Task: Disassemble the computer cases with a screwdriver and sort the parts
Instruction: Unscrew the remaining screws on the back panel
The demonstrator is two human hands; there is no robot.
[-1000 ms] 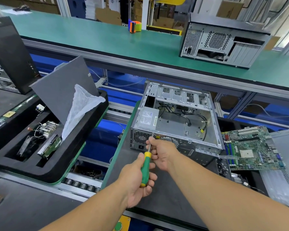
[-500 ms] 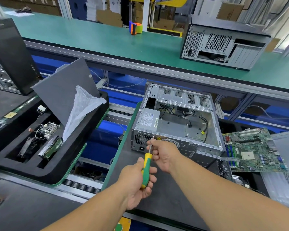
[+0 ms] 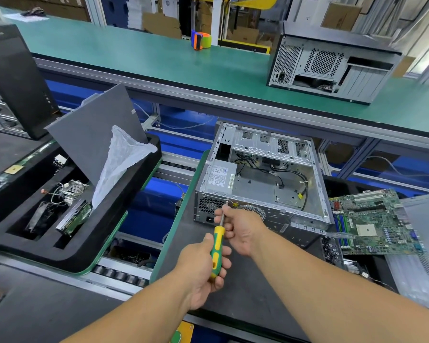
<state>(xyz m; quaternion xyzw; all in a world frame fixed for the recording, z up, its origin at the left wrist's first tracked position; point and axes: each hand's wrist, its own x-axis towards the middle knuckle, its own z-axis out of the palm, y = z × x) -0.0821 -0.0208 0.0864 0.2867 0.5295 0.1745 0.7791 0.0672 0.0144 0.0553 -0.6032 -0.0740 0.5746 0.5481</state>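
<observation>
Green-and-yellow screwdriver (image 3: 217,251) is gripped at its handle by the left hand (image 3: 203,268), lower centre. Its shaft is pinched by the right hand (image 3: 242,229) against the open computer case (image 3: 258,184) just above.

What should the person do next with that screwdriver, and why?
Probably turn the screwdriver to back out the screw. Its tip sits against the rear panel of the open case beside the power supply, the left hand grips the handle, and the right hand steadies the shaft.

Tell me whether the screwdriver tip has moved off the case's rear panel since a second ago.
No. The screwdriver tip stays at the same spot on the open case rear panel.
</observation>
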